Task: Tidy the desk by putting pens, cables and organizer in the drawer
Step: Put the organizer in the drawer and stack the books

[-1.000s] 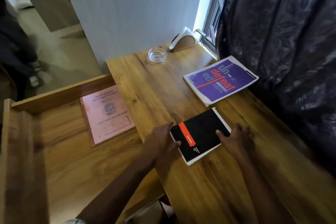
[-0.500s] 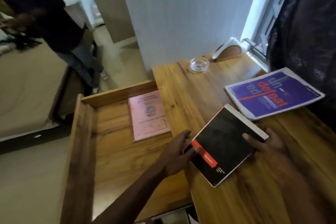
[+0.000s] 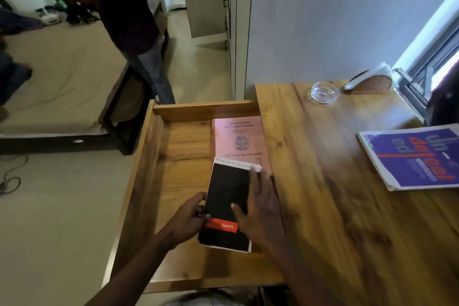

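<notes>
A black spiral notebook with a red band lies inside the open wooden drawer, its top edge overlapping a pink record book. My left hand grips the notebook's left edge near the red band. My right hand rests flat on the notebook's right side, fingers spread and straight. The drawer sticks out to the left of the wooden desk.
A purple magazine lies at the desk's right edge. A glass ashtray and a white-and-wicker object sit at the back by the window. Another person stands beyond the drawer, beside a bed.
Both hands have carried the black notebook left off the desktop and down into the drawer, where it now lies partly over the pink book. The camera has swung left.
</notes>
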